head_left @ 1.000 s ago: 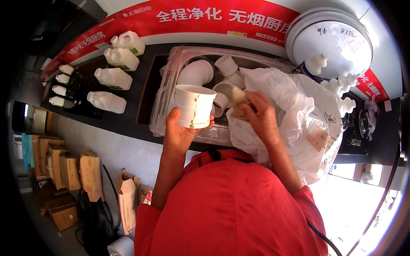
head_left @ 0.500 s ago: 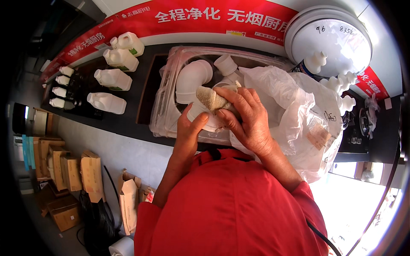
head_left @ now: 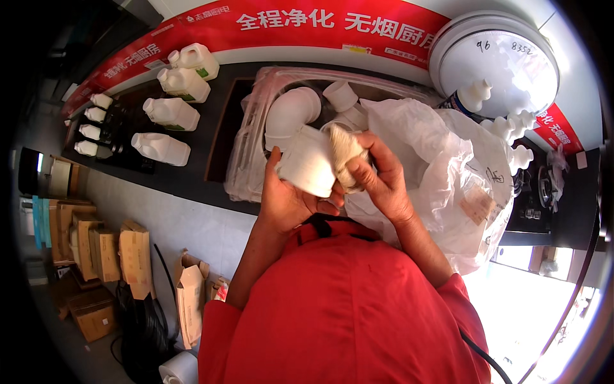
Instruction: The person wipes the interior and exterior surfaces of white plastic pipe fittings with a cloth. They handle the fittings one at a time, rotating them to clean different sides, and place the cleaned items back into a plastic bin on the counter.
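A short white plastic pipe fitting (head_left: 307, 160) rests in my left hand (head_left: 281, 200), whose thumb and fingers close around its side and underside. My right hand (head_left: 382, 180) grips a beige cloth (head_left: 346, 157) and presses it at the fitting's right-hand end. Just beyond lie a white elbow pipe (head_left: 291, 115) and a smaller white pipe piece (head_left: 340, 96), inside a clear plastic-wrapped tray (head_left: 246, 160). A crumpled white plastic bag (head_left: 416, 147) spreads over the tray's right part, right beside my right hand.
White jugs (head_left: 171, 114) and small white-capped bottles (head_left: 89, 132) stand left on the dark counter (head_left: 192, 171). Round white lids (head_left: 495, 70) lean at the back right, near white bottles (head_left: 511, 128). Cardboard boxes (head_left: 134, 259) and a black hose coil (head_left: 142, 339) are on the floor at left.
The pipe fitting has been raised and turned so its side wall shows. The cloth has moved from above the fitting to its right-hand end, with my right hand shifting slightly right and down.
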Tool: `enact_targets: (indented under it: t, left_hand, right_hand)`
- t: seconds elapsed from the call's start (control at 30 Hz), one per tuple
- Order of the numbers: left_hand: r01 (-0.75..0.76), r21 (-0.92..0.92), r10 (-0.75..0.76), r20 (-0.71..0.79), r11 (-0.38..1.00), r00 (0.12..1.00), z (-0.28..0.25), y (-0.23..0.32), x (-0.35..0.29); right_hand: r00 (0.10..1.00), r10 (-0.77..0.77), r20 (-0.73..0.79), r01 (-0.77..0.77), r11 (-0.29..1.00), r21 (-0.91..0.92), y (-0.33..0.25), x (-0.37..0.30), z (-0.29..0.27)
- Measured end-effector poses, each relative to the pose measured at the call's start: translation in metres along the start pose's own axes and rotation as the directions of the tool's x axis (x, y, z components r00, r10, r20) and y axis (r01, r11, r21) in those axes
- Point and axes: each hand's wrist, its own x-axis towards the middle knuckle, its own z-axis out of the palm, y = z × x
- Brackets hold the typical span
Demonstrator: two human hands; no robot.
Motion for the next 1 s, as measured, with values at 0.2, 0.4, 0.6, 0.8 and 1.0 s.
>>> enact_targets:
  t: [0.2, 0.4, 0.6, 0.8, 1.0]
  left_hand:
    - [-0.04, 0.848, 0.436, -0.231, 0.529, 0.87, 0.017, 0.004, -0.002]
    - [0.104, 0.961, 0.422, -0.208, 0.256, 0.883, 0.021, 0.0, -0.001]
    - [-0.087, 0.882, 0.439, -0.143, 0.463, 0.887, 0.021, 0.001, -0.006]
    - [-0.213, 0.876, 0.425, 0.011, 0.432, 0.905, 0.031, 0.011, -0.017]
    - [-0.061, 0.928, 0.307, -0.059, 0.367, 0.95, 0.029, 0.021, -0.02]
  right_hand:
    - [0.992, 0.111, -0.061, -0.118, 0.985, -0.125, -0.002, 0.0, -0.013]
    - [0.978, -0.174, 0.111, 0.205, 0.879, -0.431, -0.009, 0.003, -0.009]
    - [0.988, -0.12, 0.096, 0.141, 0.954, -0.265, 0.001, -0.004, -0.021]
    - [0.967, 0.148, -0.208, -0.194, 0.955, -0.224, -0.005, -0.001, -0.043]
    - [0.975, -0.218, 0.042, 0.203, 0.8, -0.564, -0.046, 0.007, -0.029]
